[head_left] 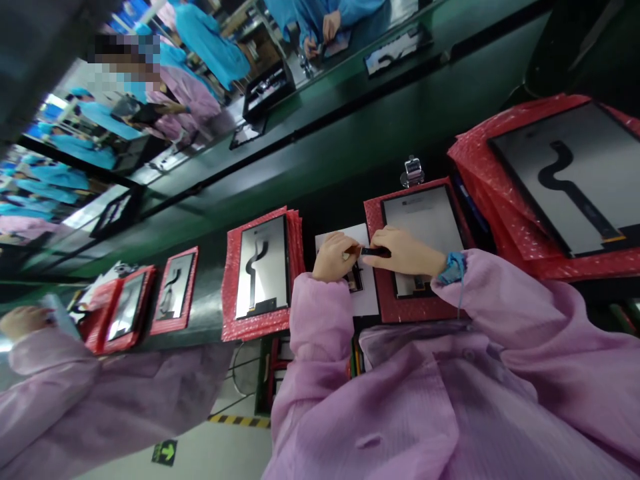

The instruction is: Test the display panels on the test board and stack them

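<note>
Thin dark strip is between both hands, above white sheet and panel. Right hand pinches it; left hand bunched at its end, grip unclear. Probably light, bendy, creases easily; hold by edges.

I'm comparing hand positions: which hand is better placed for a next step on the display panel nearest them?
Probably the right hand: it is over that display panel, while the left hand is over the white sheet beside it.
</note>
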`<action>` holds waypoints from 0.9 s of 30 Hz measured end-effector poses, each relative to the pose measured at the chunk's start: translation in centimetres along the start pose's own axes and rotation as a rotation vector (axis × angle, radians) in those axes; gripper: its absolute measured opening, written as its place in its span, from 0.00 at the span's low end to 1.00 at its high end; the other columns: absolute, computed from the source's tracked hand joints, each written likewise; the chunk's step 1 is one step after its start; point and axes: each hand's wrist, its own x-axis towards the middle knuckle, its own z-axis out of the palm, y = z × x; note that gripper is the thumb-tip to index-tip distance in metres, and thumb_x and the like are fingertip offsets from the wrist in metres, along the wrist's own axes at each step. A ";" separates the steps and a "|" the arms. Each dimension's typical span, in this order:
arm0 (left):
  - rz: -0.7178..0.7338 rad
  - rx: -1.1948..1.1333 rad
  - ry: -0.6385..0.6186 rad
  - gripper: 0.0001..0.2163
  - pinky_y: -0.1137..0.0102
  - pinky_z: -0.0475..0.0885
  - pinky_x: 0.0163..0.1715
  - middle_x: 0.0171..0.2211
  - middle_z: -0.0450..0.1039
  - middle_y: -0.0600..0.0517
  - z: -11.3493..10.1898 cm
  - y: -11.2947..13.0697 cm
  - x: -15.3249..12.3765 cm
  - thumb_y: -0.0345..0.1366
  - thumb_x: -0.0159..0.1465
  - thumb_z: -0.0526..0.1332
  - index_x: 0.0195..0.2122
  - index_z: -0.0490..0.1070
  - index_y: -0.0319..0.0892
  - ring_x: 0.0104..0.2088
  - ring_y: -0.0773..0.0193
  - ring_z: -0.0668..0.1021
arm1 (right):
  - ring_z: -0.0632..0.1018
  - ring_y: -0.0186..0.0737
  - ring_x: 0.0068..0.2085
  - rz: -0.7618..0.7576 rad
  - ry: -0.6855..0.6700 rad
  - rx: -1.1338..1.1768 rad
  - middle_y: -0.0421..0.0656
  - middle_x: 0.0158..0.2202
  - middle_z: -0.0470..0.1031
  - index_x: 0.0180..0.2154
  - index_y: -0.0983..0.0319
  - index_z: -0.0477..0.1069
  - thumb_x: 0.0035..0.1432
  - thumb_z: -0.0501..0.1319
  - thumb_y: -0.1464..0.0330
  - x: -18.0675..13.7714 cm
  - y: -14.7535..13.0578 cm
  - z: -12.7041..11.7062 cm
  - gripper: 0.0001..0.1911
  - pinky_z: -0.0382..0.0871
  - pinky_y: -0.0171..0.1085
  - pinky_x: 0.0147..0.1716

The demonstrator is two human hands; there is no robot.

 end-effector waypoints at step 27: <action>0.002 -0.125 -0.206 0.11 0.55 0.68 0.59 0.28 0.80 0.54 0.3 1.4 0.0 0.33 0.67 0.53 0.29 0.72 0.46 0.31 0.61 0.80 | 0.73 0.41 0.40 -0.029 -0.025 0.024 0.46 0.36 0.77 0.32 0.62 0.73 0.62 0.57 0.71 0.5 0.8 0.6 0.08 0.61 0.38 0.42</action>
